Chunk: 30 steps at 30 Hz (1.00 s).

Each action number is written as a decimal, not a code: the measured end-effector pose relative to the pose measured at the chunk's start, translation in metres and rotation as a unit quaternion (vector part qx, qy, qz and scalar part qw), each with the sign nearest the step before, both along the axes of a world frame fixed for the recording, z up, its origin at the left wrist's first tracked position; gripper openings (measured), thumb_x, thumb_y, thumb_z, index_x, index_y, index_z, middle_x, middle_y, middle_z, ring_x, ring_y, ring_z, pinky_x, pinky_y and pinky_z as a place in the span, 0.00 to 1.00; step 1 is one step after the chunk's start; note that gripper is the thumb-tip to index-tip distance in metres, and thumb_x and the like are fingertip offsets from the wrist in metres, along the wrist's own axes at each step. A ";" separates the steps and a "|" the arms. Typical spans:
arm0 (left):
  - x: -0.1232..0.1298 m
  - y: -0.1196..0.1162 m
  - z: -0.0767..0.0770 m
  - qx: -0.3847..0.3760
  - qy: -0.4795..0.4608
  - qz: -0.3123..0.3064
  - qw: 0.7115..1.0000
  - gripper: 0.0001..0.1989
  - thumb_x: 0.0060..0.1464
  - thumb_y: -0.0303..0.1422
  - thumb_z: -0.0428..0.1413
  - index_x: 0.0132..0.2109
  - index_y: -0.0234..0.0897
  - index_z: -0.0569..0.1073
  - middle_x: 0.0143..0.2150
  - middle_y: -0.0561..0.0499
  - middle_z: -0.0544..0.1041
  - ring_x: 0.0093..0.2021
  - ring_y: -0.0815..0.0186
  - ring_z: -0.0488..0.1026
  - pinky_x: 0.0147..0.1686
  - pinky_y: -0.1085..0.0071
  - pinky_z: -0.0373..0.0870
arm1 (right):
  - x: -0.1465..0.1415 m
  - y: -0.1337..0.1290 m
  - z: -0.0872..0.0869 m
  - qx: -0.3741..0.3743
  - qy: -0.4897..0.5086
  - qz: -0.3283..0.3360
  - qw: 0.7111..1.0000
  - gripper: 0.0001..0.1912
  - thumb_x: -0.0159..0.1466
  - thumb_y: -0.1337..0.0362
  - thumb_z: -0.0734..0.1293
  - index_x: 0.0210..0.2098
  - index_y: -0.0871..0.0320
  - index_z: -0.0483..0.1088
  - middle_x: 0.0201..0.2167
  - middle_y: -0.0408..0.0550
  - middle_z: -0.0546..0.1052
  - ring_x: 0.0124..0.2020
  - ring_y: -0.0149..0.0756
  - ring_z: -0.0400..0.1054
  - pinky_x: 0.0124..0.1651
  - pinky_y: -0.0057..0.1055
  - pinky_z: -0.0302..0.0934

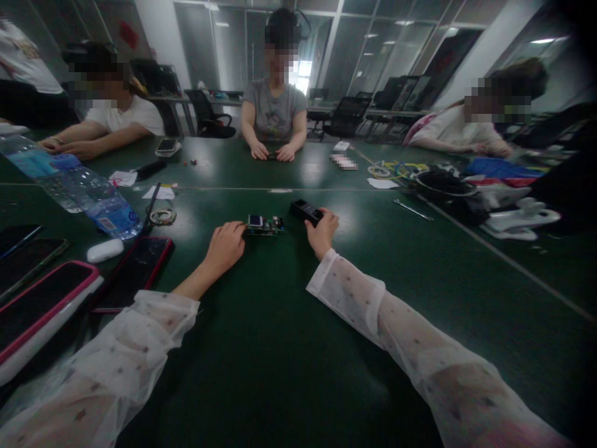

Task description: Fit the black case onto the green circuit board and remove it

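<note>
Against the left fingers (239,227), whose grip is unclear, lies a circuit board (265,225); right fingers (331,217) clamp a black case (304,211).

Left hand (227,246) plus right hand (323,230): two. Circuit board (265,226): one. Black case (305,211): one. Water bottles (103,202): two. Wrench (413,210): one. Small white case (105,250): one. Phones (140,269) at left: at least two, full count unclear. Seated people (275,112) opposite: three. Further person (32,57), cut off at left edge: one.
</note>
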<state>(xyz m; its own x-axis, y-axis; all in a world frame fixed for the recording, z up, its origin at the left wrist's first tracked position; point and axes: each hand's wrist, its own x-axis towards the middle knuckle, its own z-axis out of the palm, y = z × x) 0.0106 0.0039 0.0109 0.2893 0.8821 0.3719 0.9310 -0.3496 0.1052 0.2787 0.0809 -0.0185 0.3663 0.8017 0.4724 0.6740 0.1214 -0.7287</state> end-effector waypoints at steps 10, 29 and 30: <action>-0.001 0.000 0.000 0.001 -0.009 0.002 1.000 0.21 0.63 0.25 0.45 0.61 0.30 0.66 0.60 0.40 0.71 0.59 0.55 0.67 0.58 0.57 0.63 | -0.002 -0.003 0.002 0.067 0.000 0.074 0.995 0.21 0.59 0.69 0.66 0.52 0.58 0.62 0.51 0.57 0.66 0.55 0.51 0.61 0.60 0.55 0.56; -0.001 0.005 -0.008 0.040 -0.020 0.009 0.999 0.38 0.59 0.25 0.47 0.72 0.29 0.39 0.58 0.36 0.72 0.54 0.54 0.70 0.51 0.58 0.66 | -0.022 -0.025 0.018 0.117 -0.058 0.377 0.917 0.24 0.67 0.65 0.63 0.62 0.49 0.57 0.55 0.53 0.64 0.59 0.46 0.63 0.62 0.51 0.63; -0.001 0.004 -0.007 0.038 -0.017 0.011 0.999 0.38 0.59 0.25 0.47 0.72 0.29 0.39 0.57 0.36 0.72 0.54 0.54 0.70 0.51 0.58 0.67 | -0.023 -0.025 0.019 0.117 -0.060 0.379 0.916 0.24 0.67 0.66 0.63 0.61 0.50 0.57 0.55 0.53 0.64 0.59 0.46 0.63 0.62 0.51 0.63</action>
